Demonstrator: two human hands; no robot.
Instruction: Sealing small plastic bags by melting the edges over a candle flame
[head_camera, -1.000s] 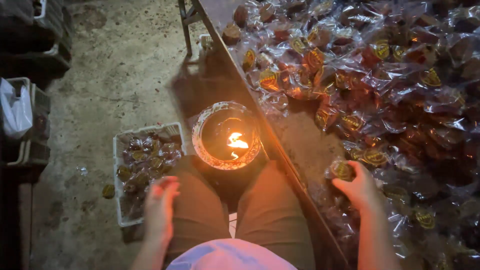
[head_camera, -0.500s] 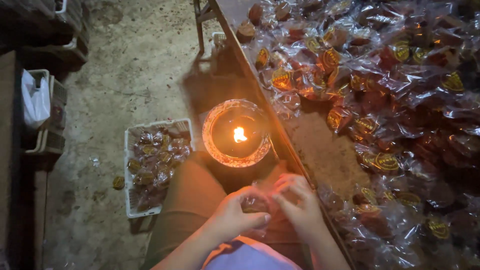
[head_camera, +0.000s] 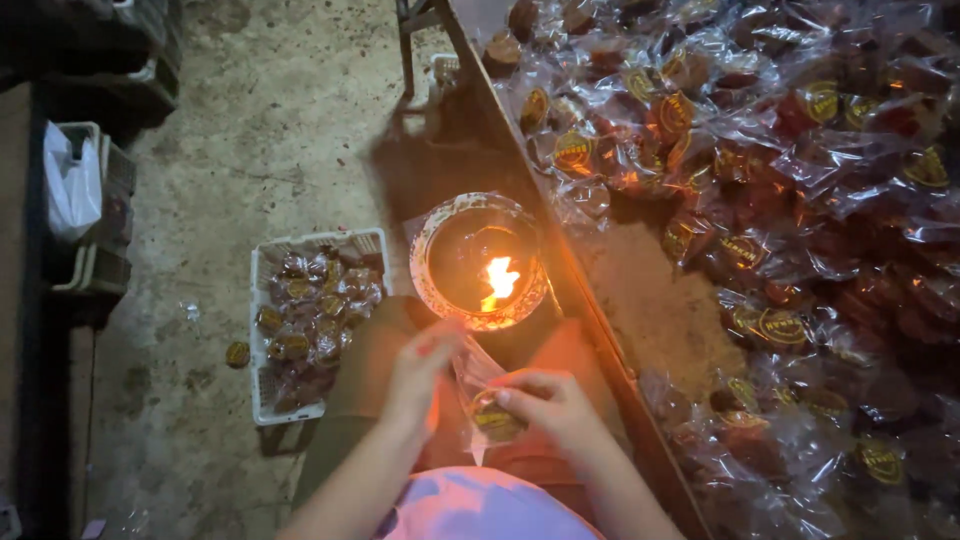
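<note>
Both hands meet over my lap on one clear plastic packet (head_camera: 484, 400) with a round brown sweet and a yellow label inside. My left hand (head_camera: 422, 370) pinches the packet's open upper end. My right hand (head_camera: 548, 402) grips the lower part around the sweet. Just ahead of the hands, a small flame (head_camera: 499, 281) burns inside a round metal tin (head_camera: 432, 272) between my knees. The packet's top edge lies close to the tin's near rim.
A table (head_camera: 640, 300) on my right is heaped with several clear packets of brown sweets (head_camera: 760, 150). A white basket (head_camera: 262, 400) on the floor at my left holds several packets. One loose sweet (head_camera: 237, 354) lies beside it. Dark crates (head_camera: 85, 220) with a white bag stand far left.
My right hand took a packet from the table and came to my lap. My left hand rose off my knee to join it; both now hold the packet by the flame.
</note>
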